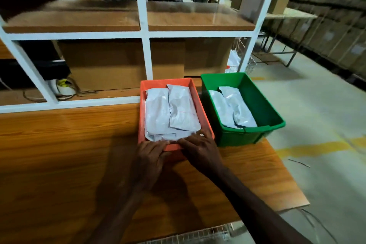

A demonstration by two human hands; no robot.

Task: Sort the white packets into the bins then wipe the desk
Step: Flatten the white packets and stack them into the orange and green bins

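While both sets of fingers press at the near rim of the orange bin, a worker's left hand and right hand meet over its front wall, fingertips touching the lowest white packets there. The fingers lie flat and spread, clenched on nothing that can be seen; whether they pinch a packet edge cannot be told.

Just beyond the fingertips, several packets lie overlapped inside the orange bin, nearly filling it. To the right of the hands, the green bin stands just beside the orange one and holds two more white packets.

Under the wrists and away to the left, the wooden counter shows no loose packets, so sorting appears done or nearly so, with wiping not yet begun; no cloth is visible.

The risk lies at the edges: the green bin sits close to the counter's right end, and a shove on the orange bin could push it over. Pressing down on the near rim might also tip the orange bin and spill its load.
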